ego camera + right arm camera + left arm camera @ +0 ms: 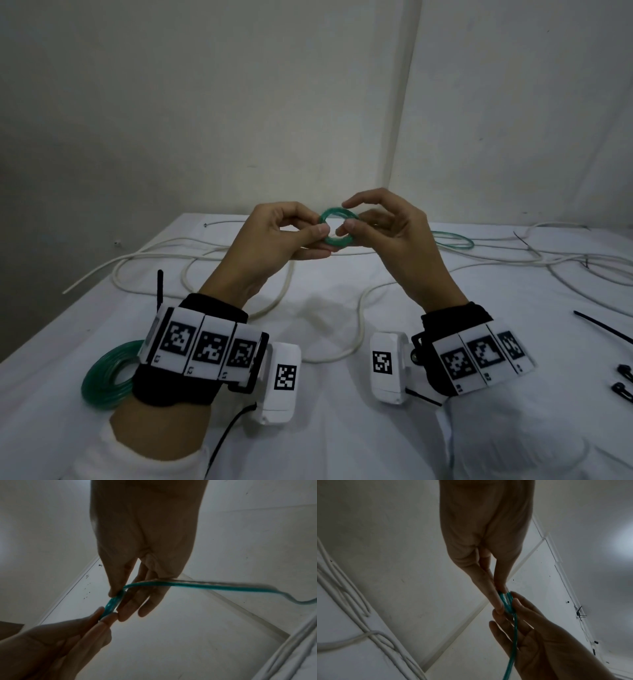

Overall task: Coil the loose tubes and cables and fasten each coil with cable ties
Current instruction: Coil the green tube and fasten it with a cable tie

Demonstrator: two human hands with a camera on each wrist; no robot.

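Two hands steady one small green coil (339, 226): left hand (274, 240) pinches nine o'clock, right hand (387, 236) pinches three o'clock (feeding trailing tube (452, 240)), keeping turns stacked.

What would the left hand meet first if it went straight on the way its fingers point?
The right hand, most likely: the left hand points across the small green tube coil both pinch. Depth is unclear.
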